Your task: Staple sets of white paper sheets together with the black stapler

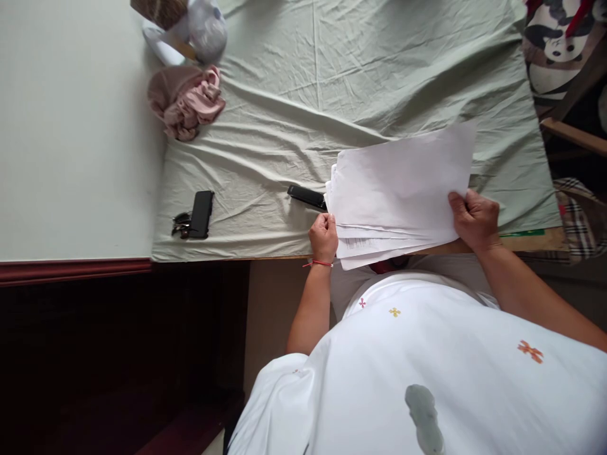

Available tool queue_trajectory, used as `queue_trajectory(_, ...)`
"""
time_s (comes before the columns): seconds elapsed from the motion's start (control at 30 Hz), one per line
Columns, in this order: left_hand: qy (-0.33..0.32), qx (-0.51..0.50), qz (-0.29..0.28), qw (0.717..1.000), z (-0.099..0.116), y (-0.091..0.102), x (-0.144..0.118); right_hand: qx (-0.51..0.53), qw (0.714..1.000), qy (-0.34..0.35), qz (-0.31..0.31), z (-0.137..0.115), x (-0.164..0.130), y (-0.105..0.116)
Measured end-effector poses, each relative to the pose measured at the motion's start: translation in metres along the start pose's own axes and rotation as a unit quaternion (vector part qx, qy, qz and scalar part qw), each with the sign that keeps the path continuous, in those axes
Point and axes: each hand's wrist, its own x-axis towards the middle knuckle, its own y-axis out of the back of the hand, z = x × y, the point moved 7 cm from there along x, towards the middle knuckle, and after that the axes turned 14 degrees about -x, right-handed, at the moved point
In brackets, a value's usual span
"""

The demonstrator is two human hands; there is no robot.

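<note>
Bench (294, 133) draped in a creased pale green sheet, beside a white wall.
Both hands grip a stack of papers (398, 189) at the near edge: left hand (324, 236) closed on one end, right hand (474, 218) pinching the other.

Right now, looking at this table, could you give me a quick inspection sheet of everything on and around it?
Surface: table under a wrinkled pale green cloth.
Job's things: stack of white papers, fanned unevenly, held over the near edge.
Clutter: black phone with sunglasses beside it; a dark remote-like device left of the papers; pink cloth bundle; white bag at the far corner.
Grips: left hand holds the stack's left edge; right hand grips its right edge.
Cables: nothing seen.
Surroundings: white wall, wooden chair with panda print.
</note>
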Motion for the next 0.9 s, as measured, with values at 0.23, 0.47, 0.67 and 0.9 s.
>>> queue_trajectory(0.23,-0.003,-0.016,-0.033,0.999,0.001,0.000,-0.003,-0.003,1.000,-0.001,-0.008,-0.001,-0.001,0.000)
queue_trajectory(0.47,-0.006,-0.051,-0.050,0.997,-0.001,0.000,-0.006,0.003,1.000,-0.004,-0.010,0.003,-0.001,-0.002)
queue_trajectory(0.67,-0.020,-0.089,-0.076,0.993,-0.001,0.000,-0.009,0.152,0.981,-0.068,-0.100,0.014,0.005,-0.016)
queue_trajectory(0.9,-0.019,-0.162,-0.099,0.982,0.001,0.002,-0.012,0.407,0.873,-0.179,-0.202,0.009,0.002,-0.019)
